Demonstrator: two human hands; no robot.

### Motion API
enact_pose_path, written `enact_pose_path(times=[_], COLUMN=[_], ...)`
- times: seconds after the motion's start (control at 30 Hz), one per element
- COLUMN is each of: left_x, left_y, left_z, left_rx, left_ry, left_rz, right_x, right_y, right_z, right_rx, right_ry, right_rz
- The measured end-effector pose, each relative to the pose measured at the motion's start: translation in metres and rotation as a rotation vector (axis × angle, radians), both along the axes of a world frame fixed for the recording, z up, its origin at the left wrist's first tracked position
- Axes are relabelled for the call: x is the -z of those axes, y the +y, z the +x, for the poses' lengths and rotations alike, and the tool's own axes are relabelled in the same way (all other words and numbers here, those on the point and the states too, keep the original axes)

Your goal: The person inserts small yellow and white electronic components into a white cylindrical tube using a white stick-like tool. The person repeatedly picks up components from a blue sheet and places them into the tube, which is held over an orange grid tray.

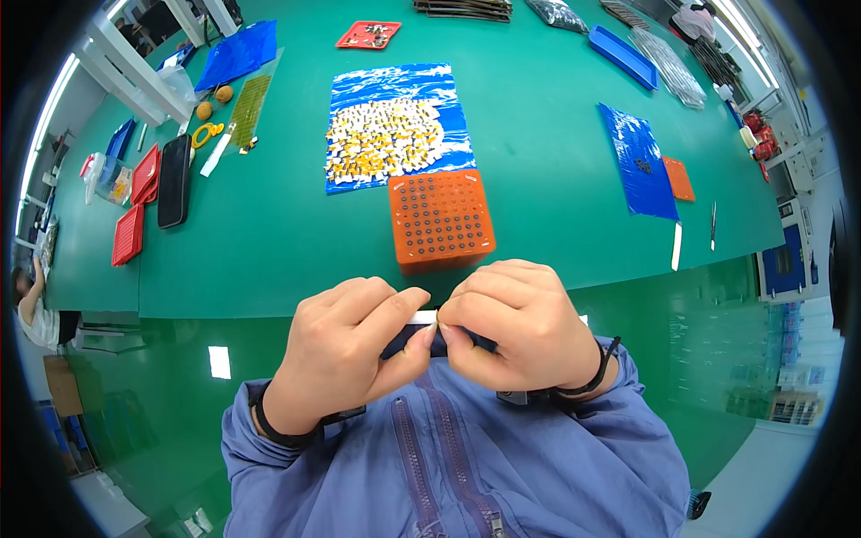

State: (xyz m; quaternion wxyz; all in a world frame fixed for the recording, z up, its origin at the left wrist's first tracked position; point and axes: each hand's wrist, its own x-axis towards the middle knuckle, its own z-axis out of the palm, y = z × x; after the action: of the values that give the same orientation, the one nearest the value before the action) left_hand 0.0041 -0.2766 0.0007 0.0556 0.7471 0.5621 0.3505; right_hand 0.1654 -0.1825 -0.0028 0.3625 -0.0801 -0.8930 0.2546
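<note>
White strip (423,317) pinched between both hands, left hand (345,350) and right hand (520,327) gripping opposite ends close to the chest. Orange tray (441,220) sits just ahead on green table (269,251), within reach.

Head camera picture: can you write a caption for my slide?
Both hands, left hand and right hand, pinch a small white strip near an orange tray.

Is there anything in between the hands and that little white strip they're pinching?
No, nothing visible. The left hand and the right hand both pinch the small white strip directly with their fingertips, close to the chest. The orange tray sits farther out on the green table, apart from the hands.
</note>
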Motion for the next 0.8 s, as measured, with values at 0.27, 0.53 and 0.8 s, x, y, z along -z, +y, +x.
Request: enact_pose_path(times=[0.27, 0.53, 0.8], left_x=[-0.0008, 0.0014, 0.0057], left_y=[0.0008, 0.0025, 0.003], left_z=[0.0008, 0.0022, 0.0047], left_rx=[0.014, 0.019, 0.014], left_ry=[-0.001, -0.003, 0.006], left_rz=[0.004, 0.018, 0.028], right_x=[0.0007, 0.0031, 0.0044], right_y=[-0.001, -0.0005, -0.0014], right_z=[0.0014, 0.0026, 0.0022], right_rx=[0.0, 0.01, 0.036], right_ry=[0.011, 0.01, 0.01], right_rz=[0.032, 0.059, 0.081])
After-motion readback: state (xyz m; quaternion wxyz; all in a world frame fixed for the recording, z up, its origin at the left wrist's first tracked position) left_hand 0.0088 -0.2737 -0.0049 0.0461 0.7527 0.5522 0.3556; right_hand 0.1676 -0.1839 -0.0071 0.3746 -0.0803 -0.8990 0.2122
